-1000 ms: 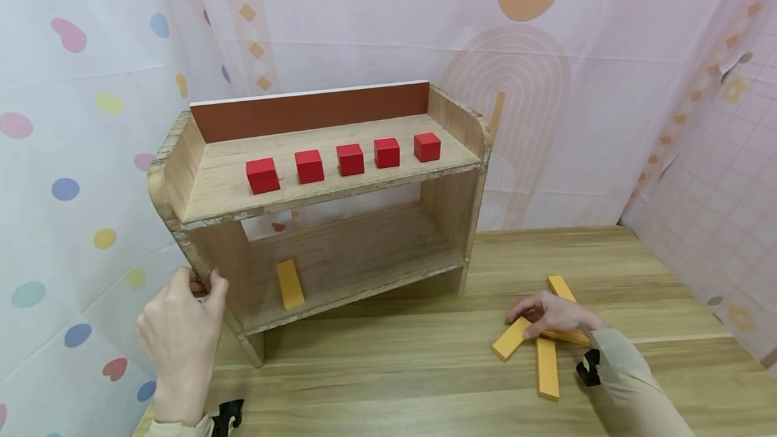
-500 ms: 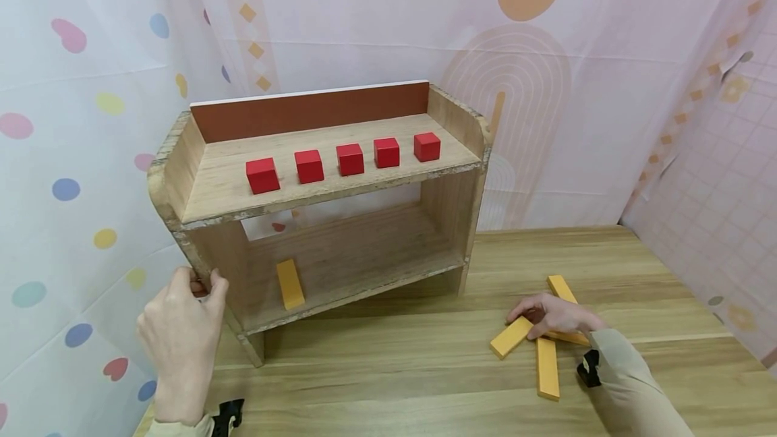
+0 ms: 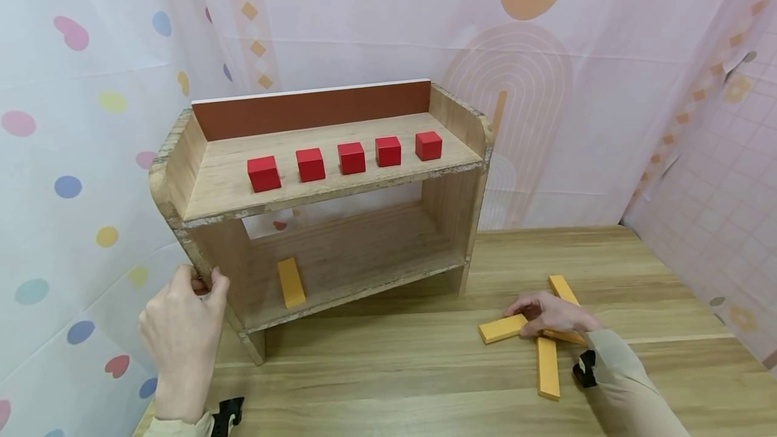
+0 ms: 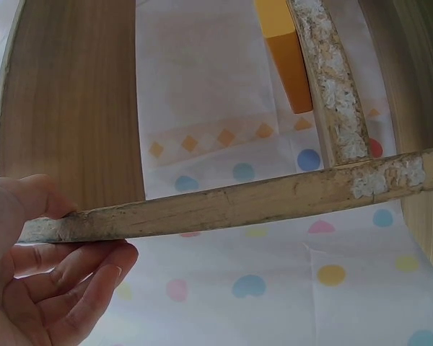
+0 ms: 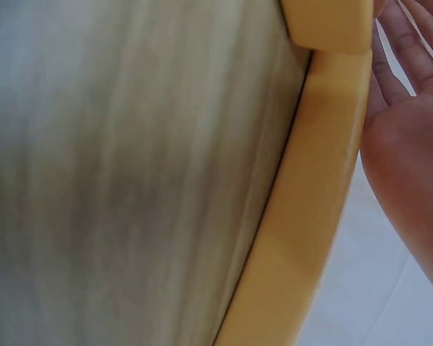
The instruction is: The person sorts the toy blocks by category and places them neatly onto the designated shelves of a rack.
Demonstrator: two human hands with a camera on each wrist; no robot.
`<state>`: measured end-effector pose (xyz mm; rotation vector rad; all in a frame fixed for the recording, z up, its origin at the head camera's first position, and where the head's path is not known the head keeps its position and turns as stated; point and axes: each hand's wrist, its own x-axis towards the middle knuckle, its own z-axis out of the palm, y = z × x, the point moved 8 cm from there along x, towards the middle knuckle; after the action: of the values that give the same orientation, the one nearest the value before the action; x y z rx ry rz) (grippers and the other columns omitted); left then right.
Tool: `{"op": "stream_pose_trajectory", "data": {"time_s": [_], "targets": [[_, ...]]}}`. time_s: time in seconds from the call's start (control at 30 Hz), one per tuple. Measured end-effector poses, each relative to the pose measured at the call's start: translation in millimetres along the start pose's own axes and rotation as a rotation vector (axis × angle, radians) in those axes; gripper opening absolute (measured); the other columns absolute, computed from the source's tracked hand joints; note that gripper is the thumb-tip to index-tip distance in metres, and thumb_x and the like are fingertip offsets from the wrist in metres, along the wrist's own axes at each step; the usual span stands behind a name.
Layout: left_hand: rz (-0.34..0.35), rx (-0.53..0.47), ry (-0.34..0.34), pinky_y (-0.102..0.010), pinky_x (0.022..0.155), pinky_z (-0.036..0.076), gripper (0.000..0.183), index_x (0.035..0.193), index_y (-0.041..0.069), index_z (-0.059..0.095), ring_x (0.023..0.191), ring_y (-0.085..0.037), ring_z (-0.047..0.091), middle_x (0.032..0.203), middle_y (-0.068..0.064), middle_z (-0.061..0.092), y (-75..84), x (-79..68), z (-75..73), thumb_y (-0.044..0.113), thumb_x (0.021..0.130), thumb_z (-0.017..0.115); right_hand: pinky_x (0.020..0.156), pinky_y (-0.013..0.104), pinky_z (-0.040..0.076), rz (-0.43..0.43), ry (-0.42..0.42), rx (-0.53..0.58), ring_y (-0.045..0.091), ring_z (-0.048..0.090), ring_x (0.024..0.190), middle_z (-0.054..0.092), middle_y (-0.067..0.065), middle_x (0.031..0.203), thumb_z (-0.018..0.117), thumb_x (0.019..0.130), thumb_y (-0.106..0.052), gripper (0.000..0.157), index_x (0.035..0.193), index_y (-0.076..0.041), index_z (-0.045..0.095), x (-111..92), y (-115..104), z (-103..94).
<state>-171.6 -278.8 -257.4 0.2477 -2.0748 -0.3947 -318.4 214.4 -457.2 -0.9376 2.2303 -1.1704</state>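
My left hand (image 3: 182,336) pinches the front edge of the left side panel of a small wooden shelf (image 3: 215,195). In the left wrist view its thumb lies on one face of the panel (image 4: 202,211), the fingers on the other. Over at the right, my right hand (image 3: 556,314) holds a flat yellow block (image 3: 500,330) between thumb and fingers, low over the table. Under and around that hand lie other yellow blocks: one in front (image 3: 548,368), one behind (image 3: 563,288), one partly hidden (image 3: 566,336). Another yellow block (image 3: 291,282) rests on the lower shelf board.
Several red cubes (image 3: 352,158) stand in a row on the top board. A brown strip (image 3: 315,111) forms its back. Patterned cloth (image 3: 376,19) hangs behind and to both sides of the wooden table (image 3: 388,369).
The block in my right hand has turned, its free end swinging left and slightly up to lie more level across the view. The left hand keeps its place on the shelf.
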Motion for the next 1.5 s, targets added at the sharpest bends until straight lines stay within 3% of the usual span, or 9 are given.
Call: {"op": "stream_pose_trajectory", "data": {"time_s": [0.2, 0.5, 1.17, 1.33, 1.5], "targets": [[0.003, -0.001, 0.007, -0.04, 0.035, 0.031, 0.023, 0.069, -0.005, 0.057, 0.04, -0.038, 0.05, 0.059, -0.024, 0.062, 0.0, 0.5, -0.3, 0.013, 0.083, 0.059, 0.077, 0.018, 0.048, -0.016, 0.041, -0.022, -0.003, 0.057, 0.09, 0.057, 0.03, 0.117, 0.07, 0.083, -0.014, 0.041, 0.118, 0.007, 0.06, 0.9, -3.2, -1.3], [0.002, 0.002, 0.0, -0.038, 0.036, 0.031, 0.023, 0.07, -0.006, 0.057, 0.04, -0.037, 0.049, 0.059, -0.024, 0.062, 0.3, 0.4, -0.4, 0.013, 0.083, 0.06, 0.084, 0.015, 0.048, 0.006, 0.101, -0.063, -0.005, 0.059, 0.098, 0.061, 0.024, 0.117, 0.071, 0.083, -0.019, 0.04, 0.116, 0.002, 0.063, 2.0, -5.0, -3.4], [-0.005, -0.004, 0.003, -0.038, 0.036, 0.031, 0.022, 0.07, -0.006, 0.057, 0.04, -0.038, 0.05, 0.06, -0.024, 0.062, 0.8, -0.1, -1.6, 0.012, 0.083, 0.06, 0.089, 0.019, 0.048, -0.066, 0.232, -0.181, -0.004, 0.056, 0.102, 0.065, 0.016, 0.115, 0.07, 0.084, -0.019, 0.035, 0.115, -0.004, 0.065, 9.9, -26.6, -10.1], [-0.005, -0.005, 0.008, -0.04, 0.036, 0.031, 0.022, 0.07, -0.006, 0.057, 0.041, -0.039, 0.051, 0.06, -0.024, 0.062, 0.9, 0.1, -1.8, 0.012, 0.083, 0.06, 0.09, 0.02, 0.047, -0.099, 0.293, -0.192, -0.005, 0.055, 0.103, 0.064, 0.017, 0.117, 0.069, 0.085, -0.019, 0.033, 0.114, -0.005, 0.065, 13.9, -35.5, -10.5], [-0.004, -0.005, 0.01, -0.04, 0.036, 0.031, 0.022, 0.07, -0.006, 0.057, 0.041, -0.039, 0.051, 0.06, -0.025, 0.062, 1.4, 0.3, -1.8, 0.012, 0.083, 0.06, 0.087, 0.019, 0.048, -0.188, 0.365, -0.212, -0.004, 0.056, 0.103, 0.067, 0.015, 0.112, 0.071, 0.083, -0.014, 0.029, 0.11, -0.006, 0.067, 17.1, -49.2, -10.0]]}}
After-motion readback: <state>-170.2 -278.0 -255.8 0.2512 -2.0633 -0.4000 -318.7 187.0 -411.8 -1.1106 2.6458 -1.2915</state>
